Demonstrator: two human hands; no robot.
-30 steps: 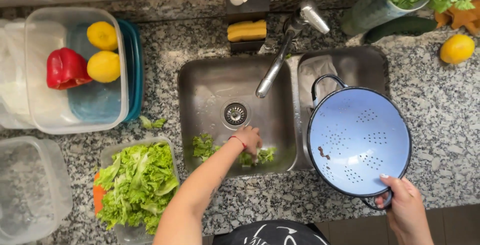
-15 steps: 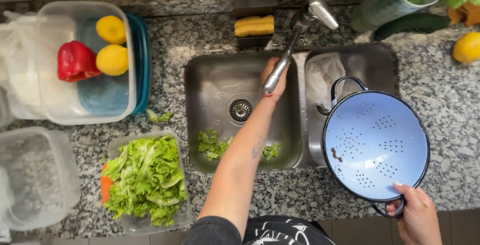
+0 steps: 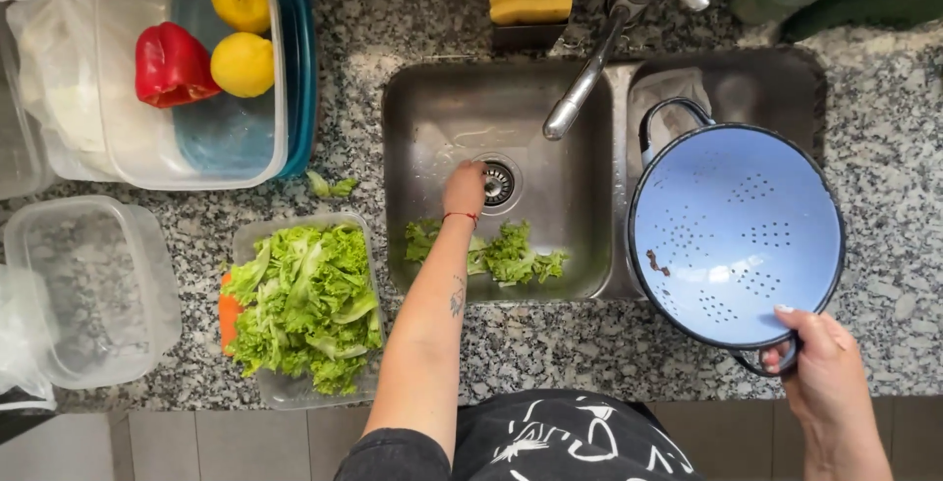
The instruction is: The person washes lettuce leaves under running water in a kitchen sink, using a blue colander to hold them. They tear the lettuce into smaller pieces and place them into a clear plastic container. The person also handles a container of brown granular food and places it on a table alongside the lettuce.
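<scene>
Steel sink (image 3: pixel 432 98) held loose lettuce (image 3: pixel 511 257) beside the empty left hand (image 3: pixel 464 188); the blue colander (image 3: pixel 735 233) was gripped rightward by the right hand (image 3: pixel 823 368).

So the person's left arm is stretched almost straight out and forward from the bottom of the view, forearm bare, with a small tattoo on the inner side and a thin red band at the wrist. The left hand (image 3: pixel 465 189) is palm down with the fingers curled loosely under, so whether it's actually got anything in its grip is hard to say. The right hand (image 3: pixel 823 363) sits low on the right side, much closer to the body, wrist bent, with fingers and thumb wrapped shut in a firm grip, knuckles facing up.
</scene>
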